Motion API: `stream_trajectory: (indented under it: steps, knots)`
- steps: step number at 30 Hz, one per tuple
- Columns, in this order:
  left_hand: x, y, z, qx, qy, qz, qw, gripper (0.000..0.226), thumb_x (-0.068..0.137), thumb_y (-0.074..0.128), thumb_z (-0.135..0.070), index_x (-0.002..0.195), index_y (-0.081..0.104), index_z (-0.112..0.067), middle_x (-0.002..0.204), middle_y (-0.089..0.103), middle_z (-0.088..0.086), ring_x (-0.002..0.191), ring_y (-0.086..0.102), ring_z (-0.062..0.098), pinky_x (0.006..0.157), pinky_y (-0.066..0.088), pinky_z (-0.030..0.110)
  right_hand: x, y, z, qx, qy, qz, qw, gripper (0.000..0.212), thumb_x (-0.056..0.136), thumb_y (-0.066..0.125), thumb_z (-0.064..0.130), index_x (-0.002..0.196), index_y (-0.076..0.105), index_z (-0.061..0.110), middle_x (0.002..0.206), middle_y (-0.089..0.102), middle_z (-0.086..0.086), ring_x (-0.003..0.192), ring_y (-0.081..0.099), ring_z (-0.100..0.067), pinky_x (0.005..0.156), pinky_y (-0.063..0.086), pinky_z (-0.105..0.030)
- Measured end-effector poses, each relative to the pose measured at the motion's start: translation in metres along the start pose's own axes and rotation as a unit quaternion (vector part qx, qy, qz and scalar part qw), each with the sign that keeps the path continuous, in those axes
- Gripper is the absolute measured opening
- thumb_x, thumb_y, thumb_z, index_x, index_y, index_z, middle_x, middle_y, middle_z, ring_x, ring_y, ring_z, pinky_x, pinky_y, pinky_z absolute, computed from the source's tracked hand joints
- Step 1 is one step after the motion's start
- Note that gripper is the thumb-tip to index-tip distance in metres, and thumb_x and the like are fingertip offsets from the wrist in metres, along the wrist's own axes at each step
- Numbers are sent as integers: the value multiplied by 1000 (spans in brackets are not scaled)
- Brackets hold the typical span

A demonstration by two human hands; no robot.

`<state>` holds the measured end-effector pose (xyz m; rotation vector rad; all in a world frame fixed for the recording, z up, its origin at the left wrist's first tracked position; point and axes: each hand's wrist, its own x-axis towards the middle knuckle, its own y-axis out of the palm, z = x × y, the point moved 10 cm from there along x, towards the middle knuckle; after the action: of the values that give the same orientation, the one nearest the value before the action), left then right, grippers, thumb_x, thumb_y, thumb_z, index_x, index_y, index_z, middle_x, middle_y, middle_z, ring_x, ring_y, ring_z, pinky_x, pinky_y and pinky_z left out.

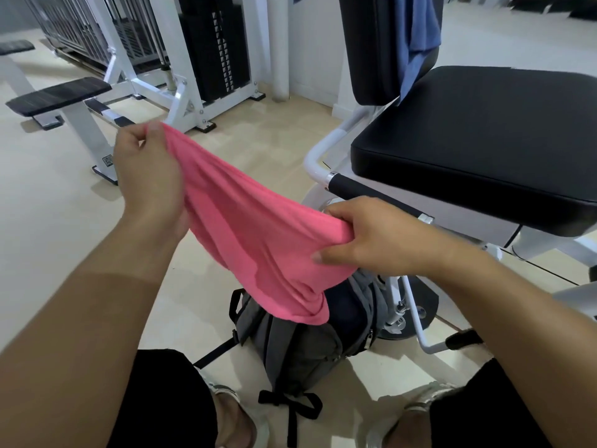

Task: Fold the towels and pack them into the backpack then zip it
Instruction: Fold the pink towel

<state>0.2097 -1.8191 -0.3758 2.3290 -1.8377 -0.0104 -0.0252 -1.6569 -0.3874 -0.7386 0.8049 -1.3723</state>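
A pink towel (pixel 252 234) is stretched in the air between my two hands. My left hand (pixel 147 169) pinches its upper left end, and my right hand (pixel 371 237) grips its lower right end with curled fingers. The towel's loose fold hangs down over a grey backpack (pixel 300 344) that stands on the floor between my feet. The backpack's top is partly hidden by the towel, so I cannot tell whether it is zipped. A blue towel (pixel 416 37) hangs over the backrest of the gym seat at the upper right.
A black padded seat (pixel 478 140) on a white frame stands close on the right, with a black-gripped handle (pixel 371 192) beside my right hand. A weight-stack machine (pixel 213 50) and a bench (pixel 61 95) stand on the tiled floor at the back left.
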Motion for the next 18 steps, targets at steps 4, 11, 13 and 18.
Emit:
stream_trajectory:
  steps: [4, 11, 13, 18]
  knots:
    - [2, 5, 2, 22, -4, 8, 1000, 17, 96, 51, -29, 80, 58, -32, 83, 56, -12, 83, 50, 12, 79, 43, 29, -10, -29, -10, 59, 42, -22, 997, 48, 69, 91, 42, 66, 51, 17, 56, 50, 8, 50, 51, -13, 48, 43, -31]
    - [-9, 33, 0, 44, 24, 114, 992, 16, 96, 62, -33, 81, 64, -30, 81, 63, -11, 76, 54, 8, 75, 45, 32, -33, -86, -26, 365, 30, -83, 927, 43, 70, 84, 25, 65, 44, 10, 55, 43, 1, 49, 42, -15, 47, 36, -21]
    - [-24, 61, 6, 45, 10, 218, 975, 18, 101, 60, -29, 84, 63, -27, 81, 64, -7, 71, 54, 8, 67, 45, 30, -47, -105, -30, 470, 15, -66, 880, 46, 62, 90, 29, 67, 47, 13, 56, 50, 4, 47, 49, -7, 44, 42, -16]
    - [-58, 111, 35, 67, -41, 348, 934, 19, 103, 58, -25, 85, 64, -20, 76, 65, -2, 62, 53, 11, 55, 50, 25, -68, -143, -93, 437, 109, -216, 866, 39, 74, 82, 19, 66, 44, 19, 54, 52, 6, 43, 50, -6, 44, 46, -19]
